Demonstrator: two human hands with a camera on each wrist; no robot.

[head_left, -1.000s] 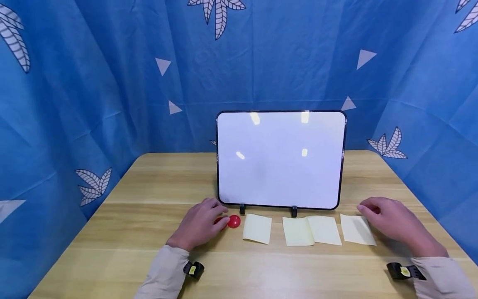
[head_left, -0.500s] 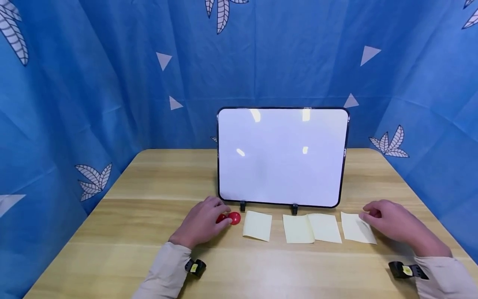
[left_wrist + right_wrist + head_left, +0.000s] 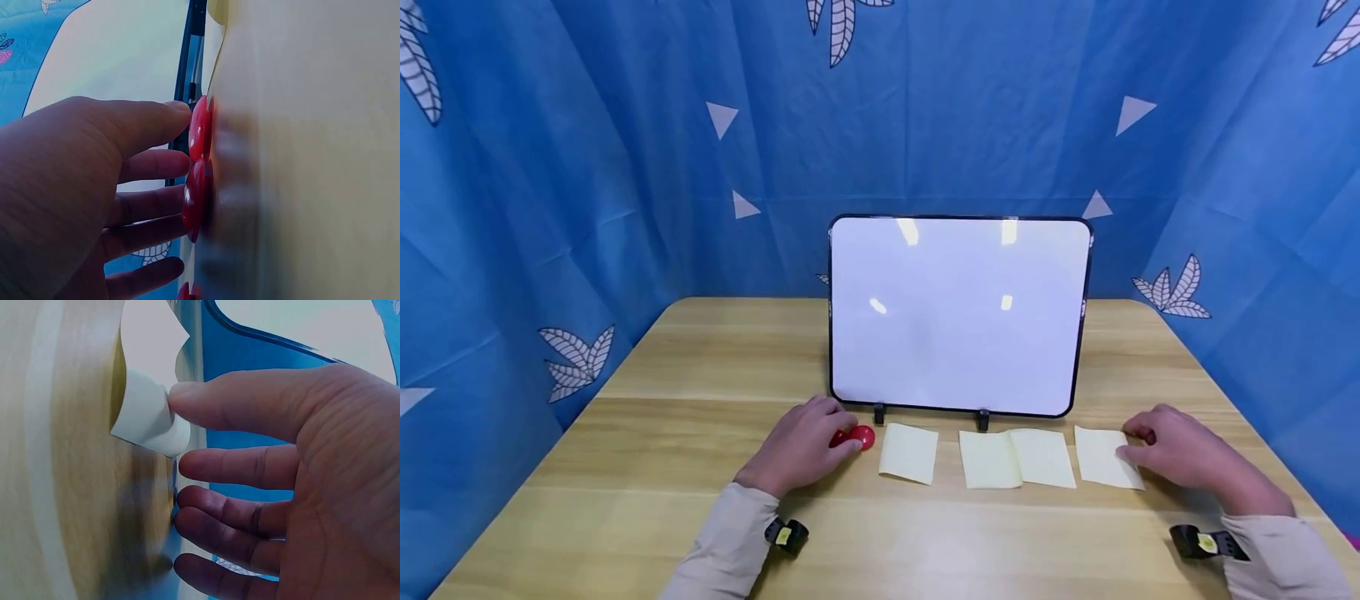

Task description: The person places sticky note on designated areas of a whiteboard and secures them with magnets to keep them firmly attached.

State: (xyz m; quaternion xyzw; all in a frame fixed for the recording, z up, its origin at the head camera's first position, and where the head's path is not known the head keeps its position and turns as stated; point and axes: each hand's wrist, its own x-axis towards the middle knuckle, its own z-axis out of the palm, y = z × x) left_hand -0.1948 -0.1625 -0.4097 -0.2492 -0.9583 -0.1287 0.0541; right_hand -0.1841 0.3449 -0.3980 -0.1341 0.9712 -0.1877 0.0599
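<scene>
My left hand (image 3: pixel 801 442) lies over red round magnets at the board's lower left. In the left wrist view, the thumb tip touches one magnet (image 3: pixel 199 130) and the straight fingers lie around a second magnet (image 3: pixel 195 197). Part of a third red magnet (image 3: pixel 184 292) shows at the bottom edge. My right hand (image 3: pixel 1187 450) is at the rightmost pale yellow sticky note (image 3: pixel 1101 458). Its thumb touches that note's curled end (image 3: pixel 147 406) in the right wrist view, with the other fingers loosely extended below the paper, pinching nothing.
A whiteboard (image 3: pixel 955 317) with a black frame stands on small black feet behind the notes. A single sticky note (image 3: pixel 910 454) lies left of two adjoining notes (image 3: pixel 1015 458). Blue patterned cloth (image 3: pixel 625 150) surrounds the wooden table (image 3: pixel 880 533).
My right thumb has come down and left, onto the rightmost note. The left hand stays over the magnets with barely any shift. The head view has swayed slightly.
</scene>
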